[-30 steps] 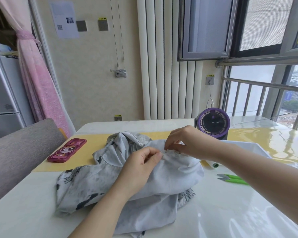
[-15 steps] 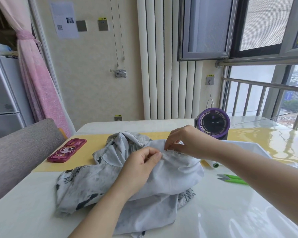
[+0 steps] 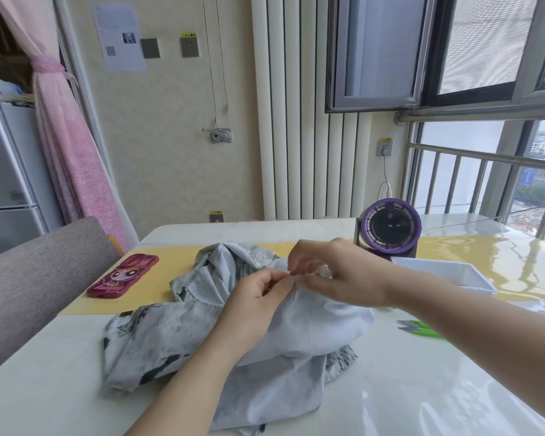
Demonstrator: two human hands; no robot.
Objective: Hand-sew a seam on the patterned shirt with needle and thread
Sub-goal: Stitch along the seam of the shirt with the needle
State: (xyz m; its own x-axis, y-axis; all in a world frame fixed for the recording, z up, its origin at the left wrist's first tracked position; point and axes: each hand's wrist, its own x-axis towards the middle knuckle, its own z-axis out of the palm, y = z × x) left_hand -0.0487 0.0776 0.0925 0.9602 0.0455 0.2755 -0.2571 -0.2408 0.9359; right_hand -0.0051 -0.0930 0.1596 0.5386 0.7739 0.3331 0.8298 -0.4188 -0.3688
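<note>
White surface (image 3: 422, 388) by the window (image 3: 485, 42): patterned shirt (image 3: 170, 338) heaped at its middle, your left grip (image 3: 258, 297) pinching a raised fold, likely to hold the seam taut. Your right grip (image 3: 343, 275), nearer the left's fingertips than a moment ago, curls at that fold; what it grasps, you cannot tell.

Head-worn view, forward and downward

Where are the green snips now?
In the head view, the green snips lie on the table's right side, beside the patterned shirt and nearer than the white tray.
</note>
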